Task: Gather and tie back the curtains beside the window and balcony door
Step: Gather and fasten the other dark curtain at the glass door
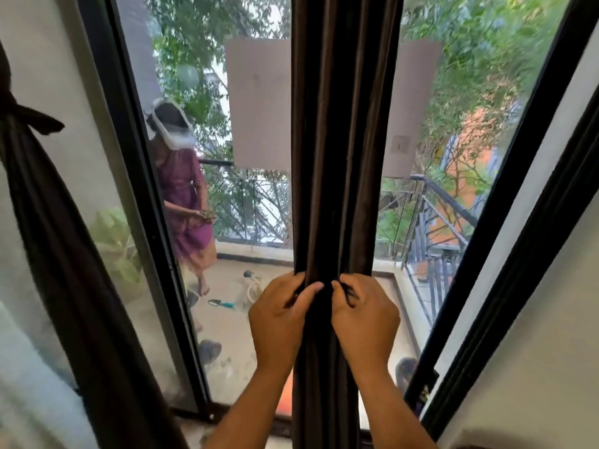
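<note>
A dark brown curtain [340, 140] hangs gathered into a narrow column in front of the glass balcony door [246, 325]. My left hand [278, 315] grips its folds on the left side, thumb across the front. My right hand [366, 315] pinches the folds on the right side at the same height. Whether a tie band lies between my fingers is unclear. A second dark curtain [58, 254] hangs at the left, bound with a knotted tie [29, 116].
Black door frames [505, 238] stand on both sides of the glass. Outside on the balcony a person in a purple dress [188, 202] stands near the railing [444, 202]. A small trowel [222, 304] and footwear lie on the balcony floor.
</note>
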